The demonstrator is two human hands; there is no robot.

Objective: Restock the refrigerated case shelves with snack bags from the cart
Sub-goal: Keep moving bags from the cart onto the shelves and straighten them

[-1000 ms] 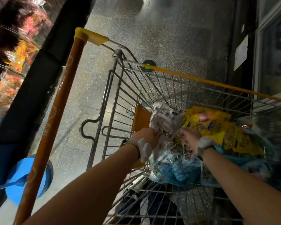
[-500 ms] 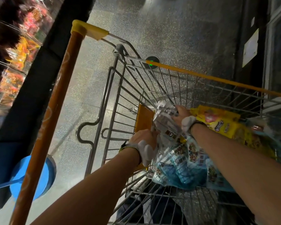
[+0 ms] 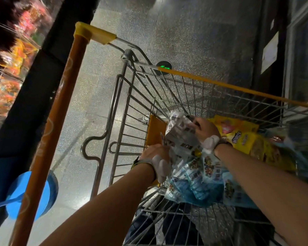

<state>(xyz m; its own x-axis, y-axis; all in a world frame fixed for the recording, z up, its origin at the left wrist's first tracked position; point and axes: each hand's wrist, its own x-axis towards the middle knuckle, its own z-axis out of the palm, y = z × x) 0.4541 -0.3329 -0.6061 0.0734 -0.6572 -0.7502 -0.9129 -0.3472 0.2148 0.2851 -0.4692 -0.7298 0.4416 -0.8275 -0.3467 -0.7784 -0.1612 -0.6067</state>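
A wire shopping cart point(image 3: 167, 96) with an orange handle and yellow rim trim holds snack bags. A white and grey snack bag point(image 3: 180, 134) stands up near the cart's left wall. My left hand point(image 3: 155, 155) grips its lower left edge. My right hand point(image 3: 203, 130) grips its upper right side, fingers curled over the top. Blue and clear snack bags point(image 3: 197, 183) lie below it, and yellow snack bags point(image 3: 242, 137) lie to the right. The refrigerated case shelves point(image 3: 12, 55) with orange and red packs show blurred at the far left.
A black case frame point(image 3: 34, 89) runs diagonally between the shelves and the cart handle point(image 3: 48, 139). A blue round object point(image 3: 30, 194) sits low at left. Speckled grey floor lies ahead of the cart. A dark glass-door case point(image 3: 300, 59) stands at right.
My right hand moved up from the yellow bags onto the top of the white and grey bag and now grips it. My left hand kept its hold on that bag.
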